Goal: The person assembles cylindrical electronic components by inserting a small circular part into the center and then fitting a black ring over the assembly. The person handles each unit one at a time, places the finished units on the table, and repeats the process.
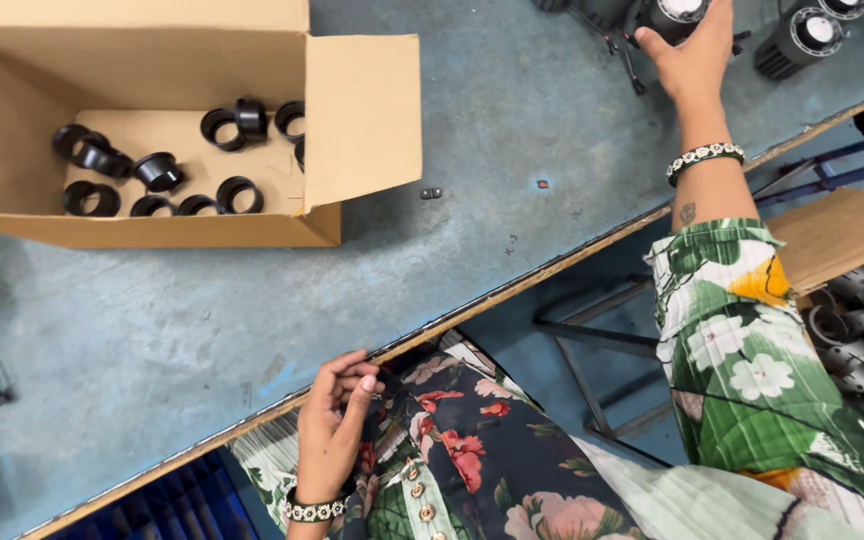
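At the desk's (202, 330) far edge, the right hand (694, 55) is closing its grip on a black cylindrical lamp housing (674, 18); lifting it clear seems next. Left hand (334, 425) is resting curled, empty, near the lap.

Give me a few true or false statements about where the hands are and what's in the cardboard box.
1. The right hand is on a black cylindrical part at the far side of the table. True.
2. The left hand holds a black ring. False: it rests at the table edge against flowered cloth.
3. The open cardboard box holds black rings. True.
4. Both wrists are bare. False: each wears a beaded bracelet.
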